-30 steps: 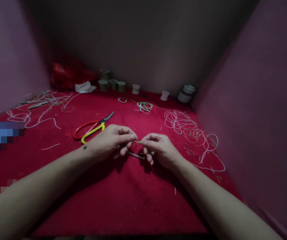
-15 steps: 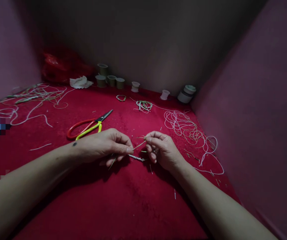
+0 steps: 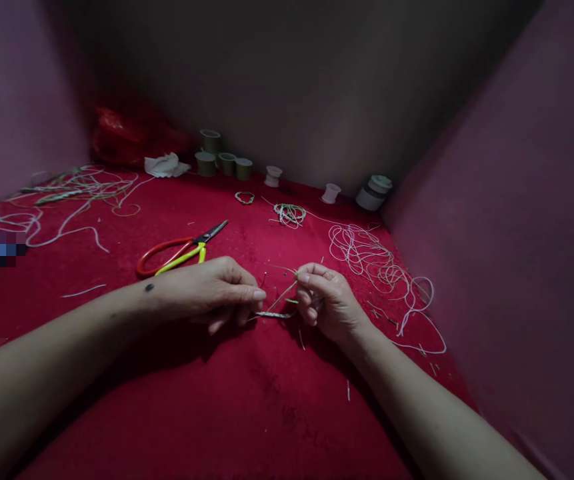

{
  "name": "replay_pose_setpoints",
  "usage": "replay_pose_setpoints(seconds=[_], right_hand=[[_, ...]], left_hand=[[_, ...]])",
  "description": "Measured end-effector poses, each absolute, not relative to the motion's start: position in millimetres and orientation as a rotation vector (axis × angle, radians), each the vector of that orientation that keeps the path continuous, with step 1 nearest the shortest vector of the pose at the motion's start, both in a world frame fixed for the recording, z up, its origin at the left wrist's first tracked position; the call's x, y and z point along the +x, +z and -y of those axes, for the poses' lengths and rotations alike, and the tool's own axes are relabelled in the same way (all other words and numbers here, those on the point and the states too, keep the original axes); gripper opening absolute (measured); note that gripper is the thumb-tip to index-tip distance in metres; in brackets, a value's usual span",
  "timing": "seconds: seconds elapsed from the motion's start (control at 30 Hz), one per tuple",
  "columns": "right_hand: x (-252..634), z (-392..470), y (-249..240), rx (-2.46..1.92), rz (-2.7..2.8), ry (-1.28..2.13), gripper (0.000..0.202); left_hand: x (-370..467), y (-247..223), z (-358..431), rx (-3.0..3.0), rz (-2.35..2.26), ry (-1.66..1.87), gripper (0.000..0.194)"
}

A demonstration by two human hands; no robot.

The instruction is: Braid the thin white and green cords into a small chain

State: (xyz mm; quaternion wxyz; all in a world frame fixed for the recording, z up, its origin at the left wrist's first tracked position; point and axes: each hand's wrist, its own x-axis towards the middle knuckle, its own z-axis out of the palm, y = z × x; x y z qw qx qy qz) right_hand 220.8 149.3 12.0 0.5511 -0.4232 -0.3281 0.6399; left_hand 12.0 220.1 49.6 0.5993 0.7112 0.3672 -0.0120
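Note:
Between my hands runs a short braided cord (image 3: 274,315), pale and dark, with thin loose strands at its ends. My right hand (image 3: 329,293) pinches a thin green-brown strand (image 3: 284,291) between thumb and forefinger; the strand slants down to the braid's left end. My left hand (image 3: 224,293) has its thumb and fingers closed near that left end, where the exact grip is partly hidden. Just beyond my left hand lie scissors (image 3: 181,250) with one red and one yellow handle, blades pointing away to the right.
Several thread spools (image 3: 227,163) and a lidded jar (image 3: 374,193) line the back wall beside a red plastic bag (image 3: 131,137). Tangled cord (image 3: 367,253) lies right, more loose cord (image 3: 77,190) left. A small cord ring (image 3: 245,198) and a coiled cord bundle (image 3: 289,215) sit mid-back.
My right hand has moved slightly right, drawing the strand out longer. The braid has turned more level, and the strand end below my left fingers no longer shows there.

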Motion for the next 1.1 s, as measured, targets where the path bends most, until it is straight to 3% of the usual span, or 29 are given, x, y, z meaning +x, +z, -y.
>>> replay_pose_setpoints(seconds=[0.23, 0.53, 0.73, 1.1], right_hand=[[222.0, -149.3, 12.0, -0.957, 0.756, 1.526, 0.025], [222.2, -149.9, 12.5, -0.939, 0.777, 1.512, 0.024], [222.6, -150.9, 10.2, -0.957, 0.792, 1.497, 0.024], [224.4, -148.7, 12.1, -0.918, 0.831, 1.548, 0.029]], left_hand=[[12.2, 50.2, -224.9, 1.547, -1.001, 0.237, 0.029], [21.0, 44.5, -211.2, 1.674, -0.858, 0.054, 0.009], [7.7, 58.1, -222.9, 1.662, -0.935, 0.033, 0.02], [5.1, 58.8, -229.0, 1.468, -1.019, 0.358, 0.024]])
